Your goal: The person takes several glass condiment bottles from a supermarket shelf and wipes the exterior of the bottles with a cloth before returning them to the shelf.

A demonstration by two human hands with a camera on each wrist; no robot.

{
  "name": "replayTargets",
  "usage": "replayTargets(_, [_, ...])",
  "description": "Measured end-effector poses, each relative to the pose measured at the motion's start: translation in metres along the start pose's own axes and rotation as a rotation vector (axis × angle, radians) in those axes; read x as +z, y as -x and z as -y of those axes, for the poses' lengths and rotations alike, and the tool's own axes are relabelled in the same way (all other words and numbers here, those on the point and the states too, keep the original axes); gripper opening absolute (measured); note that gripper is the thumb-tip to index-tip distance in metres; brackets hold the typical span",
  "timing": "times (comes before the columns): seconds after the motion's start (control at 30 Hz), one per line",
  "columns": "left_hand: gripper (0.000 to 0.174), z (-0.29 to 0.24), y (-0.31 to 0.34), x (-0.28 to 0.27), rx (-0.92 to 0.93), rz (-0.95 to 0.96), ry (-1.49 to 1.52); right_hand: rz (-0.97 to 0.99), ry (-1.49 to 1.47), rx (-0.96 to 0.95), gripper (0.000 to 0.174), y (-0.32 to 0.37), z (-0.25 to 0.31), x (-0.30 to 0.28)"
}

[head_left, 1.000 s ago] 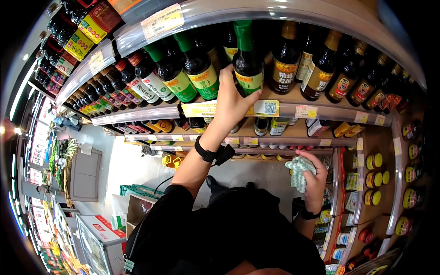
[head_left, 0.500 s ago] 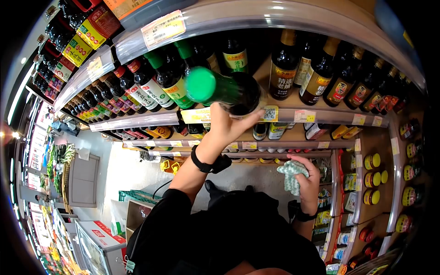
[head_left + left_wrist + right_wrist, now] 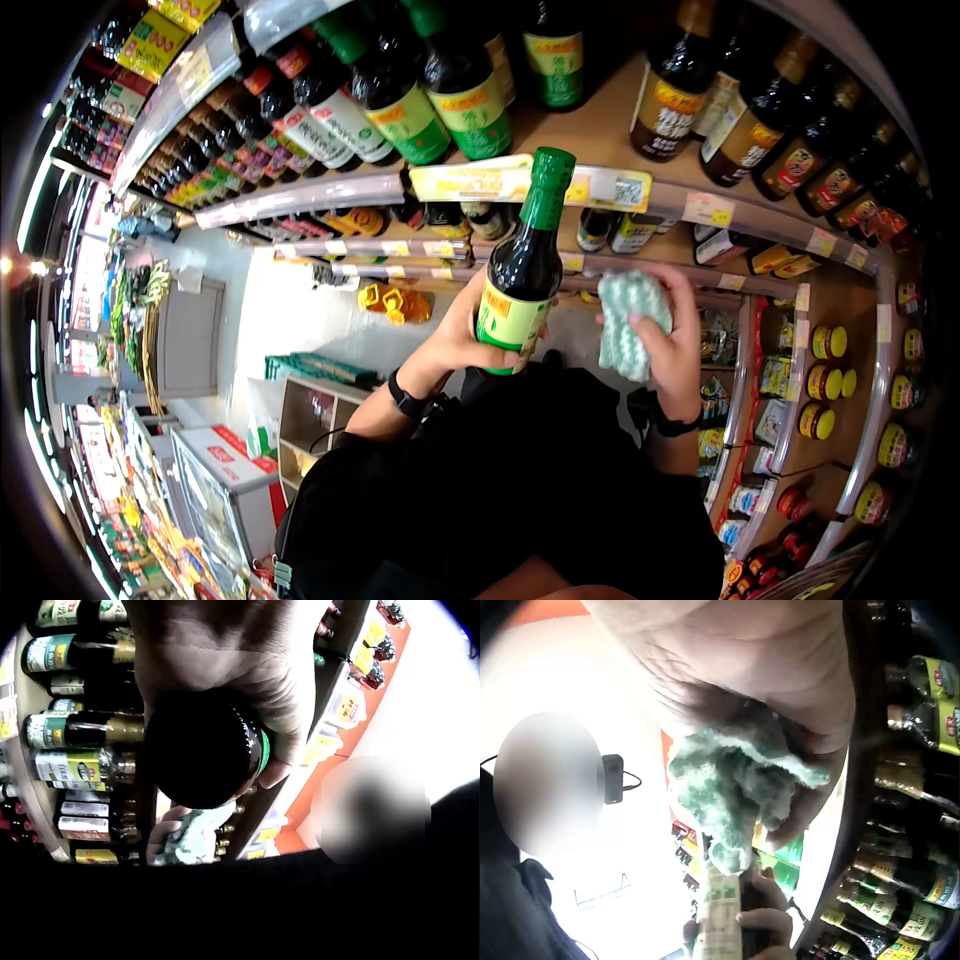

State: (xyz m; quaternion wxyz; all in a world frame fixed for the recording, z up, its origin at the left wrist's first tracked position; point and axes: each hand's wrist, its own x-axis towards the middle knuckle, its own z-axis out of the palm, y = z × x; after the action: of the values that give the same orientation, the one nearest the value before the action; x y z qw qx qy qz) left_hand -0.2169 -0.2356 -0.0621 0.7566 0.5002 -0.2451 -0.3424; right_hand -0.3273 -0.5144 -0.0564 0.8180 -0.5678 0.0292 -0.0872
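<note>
In the head view my left hand (image 3: 452,345) grips the lower part of a dark sauce bottle (image 3: 516,285) with a green cap and a yellow-green label. The bottle leans slightly, cap up and away from me, in front of the shelf. Its round dark base (image 3: 199,754) faces the left wrist camera. A crumpled pale green and white cloth (image 3: 634,325) is held between the thumb and fingers of my right hand (image 3: 682,345), to the right of the bottle. From the right wrist, the cloth (image 3: 724,787) overlaps the bottle's (image 3: 721,911) upper end.
Rows of sauce bottles (image 3: 470,105) line the shelf ahead, with a yellow price strip (image 3: 475,183) along its edge. A single green-labelled bottle (image 3: 555,65) stands farther back. Jars (image 3: 825,383) fill shelves at the right. A box (image 3: 310,420) and a white freezer (image 3: 225,460) are at lower left.
My left hand has taken the green-capped bottle off the shelf and brought it down toward my body, turning it label-up. My right hand has raised the cloth closer to it.
</note>
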Motion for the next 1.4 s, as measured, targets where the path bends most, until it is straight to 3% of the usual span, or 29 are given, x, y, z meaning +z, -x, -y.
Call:
replayTargets(0.13, [0.097,0.017,0.021,-0.013,0.007,-0.081,0.058,-0.081,0.464,-0.347,0.038,-0.033,-0.006,0.012])
replayTargets(0.17, [0.096,0.019,0.026,-0.015,0.009,-0.096,0.083,-0.083,0.376,-0.421,0.037,-0.044,-0.002,0.028])
replayTargets(0.3, [0.094,0.020,0.041,-0.022,0.027,-0.127,0.093,-0.068,0.692,-0.928,0.039,-0.086,0.026,0.071])
replayTargets(0.37, [0.100,0.017,0.041,-0.018,0.064,-0.120,0.053,-0.100,0.675,-1.017,0.043,-0.102,0.026,0.092])
replayTargets(0.47, [0.103,0.018,0.044,-0.016,0.080,-0.122,0.005,-0.066,0.704,-1.018,0.052,-0.115,0.001,0.109])
replayTargets(0.53, [0.106,0.020,0.045,-0.010,0.076,-0.217,0.129,-0.049,0.750,-1.068,0.055,-0.112,-0.017,0.112])
replayTargets(0.63, [0.106,0.022,0.050,-0.025,0.033,-0.151,0.176,0.067,0.737,-1.066,0.056,-0.092,-0.039,0.120])
replayTargets(0.67, [0.105,0.022,0.052,-0.018,0.035,-0.269,0.233,0.100,0.704,-1.007,0.056,-0.083,-0.044,0.121])
replayTargets(0.77, [0.104,0.026,0.061,-0.025,0.044,-0.303,0.227,0.191,0.669,-0.901,0.052,-0.064,-0.047,0.112])
replayTargets(0.83, [0.101,0.028,0.065,-0.031,0.064,-0.208,0.307,0.282,0.686,-0.913,0.049,-0.054,-0.044,0.102])
replayTargets(0.9, [0.094,0.028,0.071,-0.022,-0.006,-0.533,0.350,0.393,0.701,-0.940,0.044,-0.042,-0.042,0.104])
replayTargets(1.0, [0.085,0.025,0.060,-0.027,0.049,-0.509,0.299,0.387,0.877,-0.912,0.047,-0.034,-0.019,0.104])
replayTargets(1.03, [0.083,0.020,0.057,-0.023,0.040,-0.544,0.243,0.278,0.857,-0.943,0.047,-0.035,-0.011,0.108])
replayTargets(1.1, [0.082,0.026,0.059,-0.038,0.002,-0.315,0.216,0.107,0.804,-0.997,0.050,-0.047,0.000,0.109])
replayTargets(1.17, [0.087,0.017,0.048,-0.024,0.104,-0.247,0.032,0.027,0.905,-1.071,0.050,-0.064,0.018,0.110])
replayTargets(1.2, [0.093,0.012,0.046,-0.011,0.140,-0.278,-0.033,0.017,0.903,-1.117,0.051,-0.074,0.019,0.112])
replayTargets(1.23, [0.086,0.016,0.044,-0.008,0.162,-0.313,-0.057,0.008,0.901,-1.162,0.051,-0.083,0.020,0.114])
replayTargets(1.33, [0.087,0.020,0.047,-0.009,0.170,-0.222,0.013,0.083,0.876,-1.147,0.041,-0.090,-0.005,0.120])
replayTargets(1.4, [0.082,0.018,0.047,-0.008,0.115,-0.325,0.140,0.141,0.882,-1.153,0.038,-0.084,-0.024,0.124])
